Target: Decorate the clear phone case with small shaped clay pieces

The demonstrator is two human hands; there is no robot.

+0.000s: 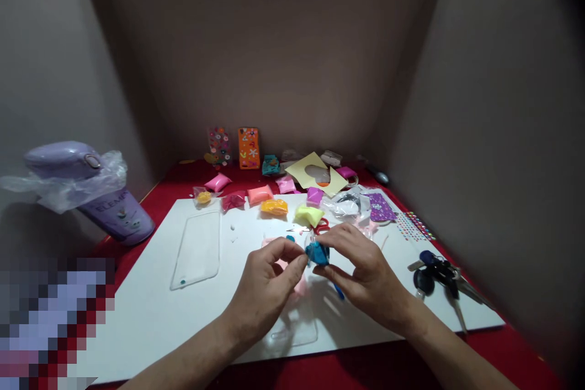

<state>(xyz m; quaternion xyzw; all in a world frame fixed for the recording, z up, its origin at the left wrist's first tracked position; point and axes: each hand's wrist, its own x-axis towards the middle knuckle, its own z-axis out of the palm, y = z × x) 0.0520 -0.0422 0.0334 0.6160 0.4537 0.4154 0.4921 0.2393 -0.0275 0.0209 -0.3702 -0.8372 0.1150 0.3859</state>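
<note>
A small clear packet of blue modelling clay point(319, 254) is held up between my two hands, above the white board point(146, 311). My right hand point(363, 265) grips its right side between thumb and fingers. Thumb and forefinger of my left hand point(269, 283) are pinched at its left edge. Below them, partly hidden by my hands, lies a clear phone case point(308, 332) with a pale pink area at its upper part. A bit of blue point(290, 238) shows just behind my left fingers. Red-handled scissors point(322, 225) lie behind the packet.
Another clear phone case point(196, 250) lies at left. Packets of coloured clay, including an orange one point(274, 208) and a yellow one point(309, 214), line the board's back. Keys point(441, 277) and stick-on gems point(414, 226) lie right. A lilac tumbler point(116, 213) tilts at left; decorated cases point(249, 148) stand behind.
</note>
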